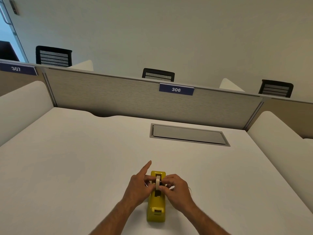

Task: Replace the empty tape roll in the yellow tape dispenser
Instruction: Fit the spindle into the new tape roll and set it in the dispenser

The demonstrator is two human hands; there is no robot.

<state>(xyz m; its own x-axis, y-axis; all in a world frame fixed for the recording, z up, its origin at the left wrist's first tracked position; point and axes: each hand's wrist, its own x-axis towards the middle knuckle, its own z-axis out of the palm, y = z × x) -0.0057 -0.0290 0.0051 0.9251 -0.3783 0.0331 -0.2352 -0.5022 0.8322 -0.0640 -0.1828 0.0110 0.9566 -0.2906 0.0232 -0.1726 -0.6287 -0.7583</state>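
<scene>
The yellow tape dispenser [156,204] lies lengthwise on the white desk [84,158], its cutter end toward me. A thin cream tape roll [158,181] stands upright in the dispenser's well. My left hand [139,185] pinches the roll from the left, index finger pointing up and away. My right hand [176,189] pinches it from the right side. Both hands hold the roll over the slot; the hub underneath is hidden by my fingers. Something thin and pale shows just past my right hand, too hidden to name.
A grey flip-lid cable box [188,134] is set into the desk behind the dispenser. A fabric divider panel [118,97] with the label 306 [176,89] closes the back. White side partitions flank the desk. Black mesh chairs [53,56] stand beyond the divider.
</scene>
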